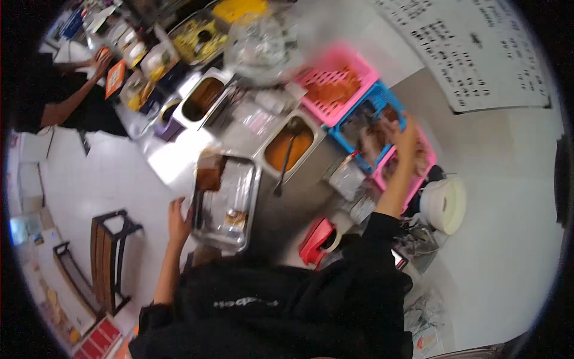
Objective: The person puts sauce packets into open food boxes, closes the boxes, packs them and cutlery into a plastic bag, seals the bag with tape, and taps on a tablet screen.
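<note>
My right hand [404, 133] reaches into the blue basket [339, 133], over brownish food pieces [373, 140]. Its fingertips touch or nearly touch them; blur hides whether they grip anything. At the left side of the metal tray [253, 206], my left hand [178, 220] has its fingers apart and holds nothing. A brown slab [208, 178] and a small brown-and-white piece [235, 218] lie in that tray. A ladle [289, 157] rests in the metal pan of orange sauce [277, 149].
Pink baskets [369, 69] flank the blue one. Close by stand a red tape dispenser [315, 240], a white round container [443, 204] and a second sauce pan [203, 99]. A whiteboard [472, 54] is at the upper right. Another person's arm [81, 99] is at the upper left.
</note>
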`<action>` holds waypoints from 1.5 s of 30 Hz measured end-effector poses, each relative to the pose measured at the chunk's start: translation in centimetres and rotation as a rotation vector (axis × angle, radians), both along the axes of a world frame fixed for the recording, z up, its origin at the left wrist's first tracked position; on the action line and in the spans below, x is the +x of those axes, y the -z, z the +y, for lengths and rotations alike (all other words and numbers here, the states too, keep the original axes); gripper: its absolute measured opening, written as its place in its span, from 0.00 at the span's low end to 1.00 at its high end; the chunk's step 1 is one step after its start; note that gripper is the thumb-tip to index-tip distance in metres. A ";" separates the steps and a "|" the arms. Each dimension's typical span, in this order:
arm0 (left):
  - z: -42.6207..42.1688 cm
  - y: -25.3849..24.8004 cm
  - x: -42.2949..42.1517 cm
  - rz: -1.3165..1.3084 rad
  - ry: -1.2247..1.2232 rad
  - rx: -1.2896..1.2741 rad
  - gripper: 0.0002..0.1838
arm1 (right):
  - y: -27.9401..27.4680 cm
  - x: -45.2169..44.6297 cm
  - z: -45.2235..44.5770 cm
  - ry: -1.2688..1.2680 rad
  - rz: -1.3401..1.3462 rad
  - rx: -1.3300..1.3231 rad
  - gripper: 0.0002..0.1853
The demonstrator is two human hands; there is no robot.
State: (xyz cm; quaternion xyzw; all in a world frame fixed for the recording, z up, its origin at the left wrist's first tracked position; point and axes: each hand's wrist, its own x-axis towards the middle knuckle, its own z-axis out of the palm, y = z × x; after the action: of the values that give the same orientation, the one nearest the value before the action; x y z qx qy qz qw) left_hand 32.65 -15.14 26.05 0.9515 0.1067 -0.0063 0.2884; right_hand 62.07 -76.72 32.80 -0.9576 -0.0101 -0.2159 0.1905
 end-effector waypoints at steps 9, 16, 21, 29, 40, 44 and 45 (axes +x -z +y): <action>-2.2 -2.4 2.3 -0.048 0.100 -0.033 0.21 | -3.5 -20.5 32.3 -0.952 0.721 0.522 0.16; 1.4 -0.6 1.7 -0.094 0.063 -0.170 0.20 | 7.6 -27.8 38.4 -0.694 0.241 -0.344 0.13; 3.3 0.0 1.2 -0.086 0.063 -0.222 0.22 | 6.2 -23.2 39.5 -0.836 0.631 0.087 0.11; 6.7 -0.1 -0.9 -0.072 0.033 -0.237 0.25 | 6.4 -15.1 47.3 -0.715 0.118 -0.023 0.10; 7.8 1.7 -3.5 0.092 0.105 -0.422 0.26 | 7.6 -13.3 46.9 -0.708 0.284 0.073 0.32; 7.2 2.0 -3.4 0.196 0.140 -0.438 0.26 | 6.2 -14.9 47.0 -0.694 0.301 -0.033 0.20; 7.3 2.0 -2.1 0.167 0.151 -0.439 0.26 | 6.2 -14.2 47.3 -0.704 0.208 -0.050 0.17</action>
State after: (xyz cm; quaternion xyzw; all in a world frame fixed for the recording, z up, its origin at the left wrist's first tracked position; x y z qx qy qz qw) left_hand 30.58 -7.80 24.03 0.8676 0.0548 -0.1292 0.4770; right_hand 47.83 -29.47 26.59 -0.9166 -0.3250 -0.0381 0.2295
